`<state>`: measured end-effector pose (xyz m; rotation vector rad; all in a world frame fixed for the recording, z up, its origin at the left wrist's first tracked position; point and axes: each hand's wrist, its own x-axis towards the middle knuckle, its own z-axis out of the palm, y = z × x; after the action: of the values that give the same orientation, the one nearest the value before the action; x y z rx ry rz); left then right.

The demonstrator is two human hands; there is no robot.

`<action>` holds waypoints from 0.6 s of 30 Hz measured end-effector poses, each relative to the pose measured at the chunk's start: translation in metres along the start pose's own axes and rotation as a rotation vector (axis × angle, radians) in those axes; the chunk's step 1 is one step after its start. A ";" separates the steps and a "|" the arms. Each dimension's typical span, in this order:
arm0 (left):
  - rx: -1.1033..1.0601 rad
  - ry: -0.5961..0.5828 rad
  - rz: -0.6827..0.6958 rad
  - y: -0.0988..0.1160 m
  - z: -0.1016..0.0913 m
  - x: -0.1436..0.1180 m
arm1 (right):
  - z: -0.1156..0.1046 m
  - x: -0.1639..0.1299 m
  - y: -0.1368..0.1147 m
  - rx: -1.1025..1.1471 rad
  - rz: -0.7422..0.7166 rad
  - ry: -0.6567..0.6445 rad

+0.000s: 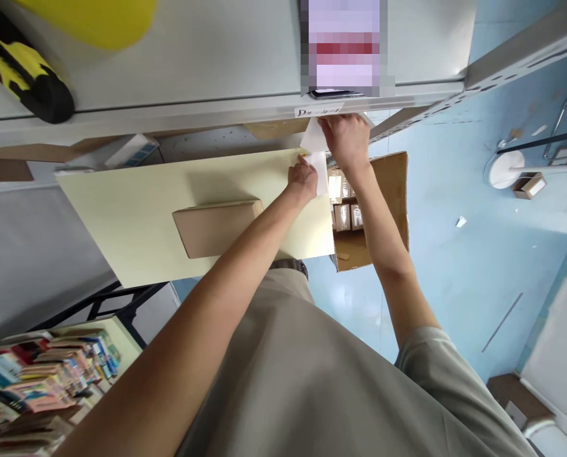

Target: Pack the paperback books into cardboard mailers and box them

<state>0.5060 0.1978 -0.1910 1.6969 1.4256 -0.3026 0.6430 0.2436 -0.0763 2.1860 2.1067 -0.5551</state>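
Both hands at far right corner of cream desk, under grey shelf edge; left hand closed, pinching lower part of white paper sheet; right hand closed on sheet's upper edge; flat brown parcel lies mid-desk, apart from hands; open carton of small boxes on blue floor, just beyond desk edge.
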 end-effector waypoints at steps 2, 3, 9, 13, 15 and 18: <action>-0.010 0.007 0.001 0.002 0.004 0.002 | -0.004 -0.010 0.009 0.042 0.045 0.058; -0.023 0.018 0.010 0.002 0.006 0.002 | -0.006 -0.017 0.014 0.082 0.065 0.089; -0.127 0.142 0.119 -0.010 0.007 -0.026 | -0.009 -0.090 0.019 0.223 0.217 0.286; -0.410 0.167 0.136 -0.035 -0.015 -0.091 | 0.007 -0.150 -0.007 0.582 0.196 0.347; -0.657 0.090 0.105 -0.054 -0.033 -0.137 | 0.014 -0.175 -0.025 0.868 0.209 0.360; -0.853 -0.066 0.108 -0.084 -0.064 -0.214 | 0.020 -0.202 -0.053 1.150 0.239 0.302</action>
<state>0.3429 0.0974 -0.0488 1.0346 1.1595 0.2833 0.5859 0.0477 -0.0252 3.1419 1.7446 -1.8573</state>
